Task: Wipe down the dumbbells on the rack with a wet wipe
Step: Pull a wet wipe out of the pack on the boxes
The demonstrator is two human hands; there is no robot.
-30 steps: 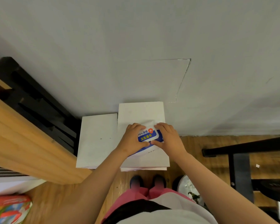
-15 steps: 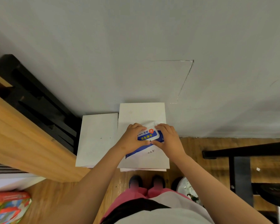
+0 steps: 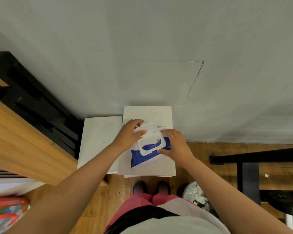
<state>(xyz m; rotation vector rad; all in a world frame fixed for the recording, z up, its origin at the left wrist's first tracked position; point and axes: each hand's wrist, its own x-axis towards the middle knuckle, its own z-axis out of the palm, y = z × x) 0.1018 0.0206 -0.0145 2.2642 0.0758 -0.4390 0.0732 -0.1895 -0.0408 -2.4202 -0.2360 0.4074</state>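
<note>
A blue and white wet wipe pack (image 3: 143, 158) lies on a white box (image 3: 147, 169) against the wall. Its white plastic lid (image 3: 146, 128) stands flipped open, showing the oval opening (image 3: 150, 143). My left hand (image 3: 128, 135) pinches the raised lid between thumb and fingers. My right hand (image 3: 173, 144) grips the pack's right end and holds it down. No dumbbells or rack show clearly in this view.
A second white box (image 3: 98, 141) sits to the left. A wooden shelf (image 3: 24, 146) and black frame (image 3: 32, 98) run along the left. A black metal stand (image 3: 249, 168) is at right, a waste bin (image 3: 196, 195) by my feet.
The pack's lid was closed with both hands over the label; now my left hand has flipped the lid up and back, and my right hand has shifted to the pack's right end.
</note>
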